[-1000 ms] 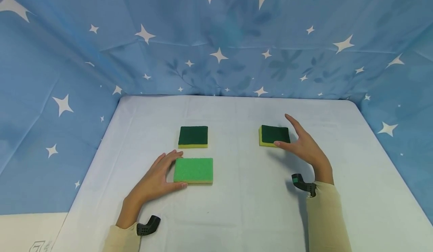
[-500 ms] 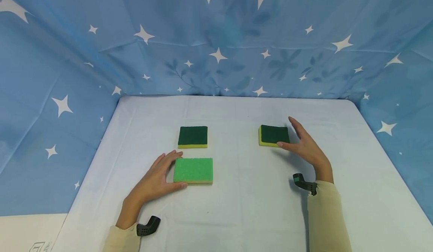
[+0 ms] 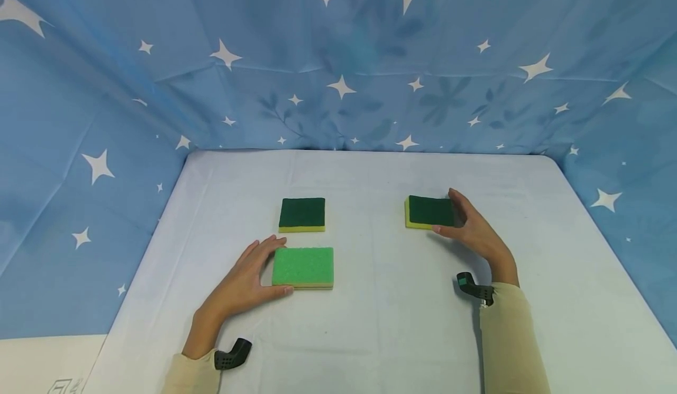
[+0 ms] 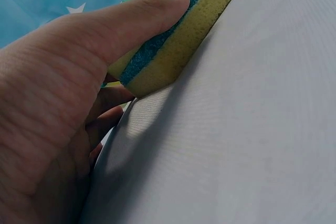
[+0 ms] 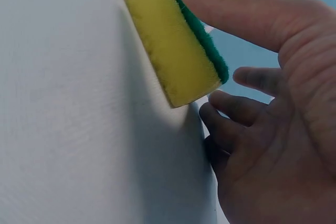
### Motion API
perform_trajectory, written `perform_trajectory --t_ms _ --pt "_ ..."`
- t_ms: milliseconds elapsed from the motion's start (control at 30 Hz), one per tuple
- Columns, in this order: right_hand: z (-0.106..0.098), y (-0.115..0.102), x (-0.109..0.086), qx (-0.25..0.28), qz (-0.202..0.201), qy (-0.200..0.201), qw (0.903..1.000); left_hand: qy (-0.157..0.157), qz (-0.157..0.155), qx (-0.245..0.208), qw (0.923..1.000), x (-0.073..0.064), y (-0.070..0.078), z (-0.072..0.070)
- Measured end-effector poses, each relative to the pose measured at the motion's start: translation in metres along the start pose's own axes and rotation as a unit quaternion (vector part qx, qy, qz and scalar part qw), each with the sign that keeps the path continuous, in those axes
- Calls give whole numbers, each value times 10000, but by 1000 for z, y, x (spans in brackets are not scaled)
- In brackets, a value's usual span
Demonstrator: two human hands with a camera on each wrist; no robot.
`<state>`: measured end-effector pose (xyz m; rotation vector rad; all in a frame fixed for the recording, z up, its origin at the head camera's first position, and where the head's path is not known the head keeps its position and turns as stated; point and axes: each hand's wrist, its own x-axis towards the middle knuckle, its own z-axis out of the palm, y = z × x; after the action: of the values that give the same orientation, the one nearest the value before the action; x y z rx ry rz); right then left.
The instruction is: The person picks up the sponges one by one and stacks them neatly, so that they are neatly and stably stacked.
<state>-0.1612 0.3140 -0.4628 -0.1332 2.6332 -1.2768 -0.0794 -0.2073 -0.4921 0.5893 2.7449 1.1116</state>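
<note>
In the head view, my left hand grips the left end of a stack of two sponges, thumb along the near side and fingers around the far side. The upper sponge has a light green top; the lower sponge shows a blue scouring layer over yellow foam in the left wrist view. At the right, my right hand spreads around the right end of a dark green and yellow sponge. Its thumb is at the near edge; in the right wrist view, the visible fingertips stand just off the sponge's end.
Another dark green and yellow sponge lies just behind the stack. Everything rests on a white-covered table. A blue star-patterned curtain hangs behind the table and at both sides.
My right hand's fingers have come down and closer to the thumb, nearing the far right corner of the sponge. The left hand and all the sponges stay in place.
</note>
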Motion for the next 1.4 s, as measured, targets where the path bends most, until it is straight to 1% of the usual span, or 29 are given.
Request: perform_trajectory --t_ms 333,667,967,1167,1400 --pt "2 -1 5 -372 275 -94 9989 -3 -4 -13 10000 1 2 -2" --pt "4 0 7 -524 318 -11 9981 7 -45 18 10000 1 3 -3" --pt "5 0 6 -304 61 180 9994 10 -46 -19 10000 0 1 -2" --pt "6 0 5 14 -161 284 9995 32 -26 -12 10000 -1 2 -2" --pt "9 -1 5 209 -56 353 9991 28 -92 5 10000 -1 1 1"
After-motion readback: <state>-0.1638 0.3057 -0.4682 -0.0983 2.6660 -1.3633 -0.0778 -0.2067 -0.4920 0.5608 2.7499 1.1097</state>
